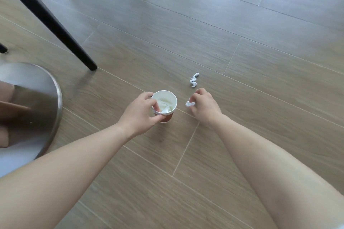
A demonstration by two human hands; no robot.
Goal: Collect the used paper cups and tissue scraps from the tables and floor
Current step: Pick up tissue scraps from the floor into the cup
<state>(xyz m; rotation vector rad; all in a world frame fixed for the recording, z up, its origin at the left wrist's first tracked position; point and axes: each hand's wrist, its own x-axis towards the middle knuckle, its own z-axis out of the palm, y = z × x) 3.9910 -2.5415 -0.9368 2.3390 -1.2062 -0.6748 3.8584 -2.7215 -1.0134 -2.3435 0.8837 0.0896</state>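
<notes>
**Two hands low over the floor, one on a cup, one on a scrap**

From my remote seat the floor (pixel 242 24) filled nearly everything I saw: grey-brown wood-look planks with pale seams, running off every edge, so no wall showed; at the left a round brushed-metal base (pixel 46 98) was cut off by the edge of the view, and the brownish shapes mirrored in it were too smeared for me to read; a long black furniture leg (pixel 46 18) slanted down beside it, its top out of view, and only the tips of other black legs showed along the top edge.

Both bare forearms came in from the bottom; the left hand (pixel 141 115) had its fingers curled round the rim of the paper cup (pixel 164 102), thumb against the brown side; the cup stood upright, white inside with crumpled tissue in it, and I could not tell whether its bottom touched the floor, since the hand hid that side.

The right hand (pixel 203 106), just beside the cup, had its fingers bent down and pinched on a small white tissue scrap (pixel 189 103) at floor level; part of that scrap was hidden under the fingertips; a second, twisted tissue scrap (pixel 194 79) lay loose on the floor just beyond the right hand, touching nothing.
</notes>
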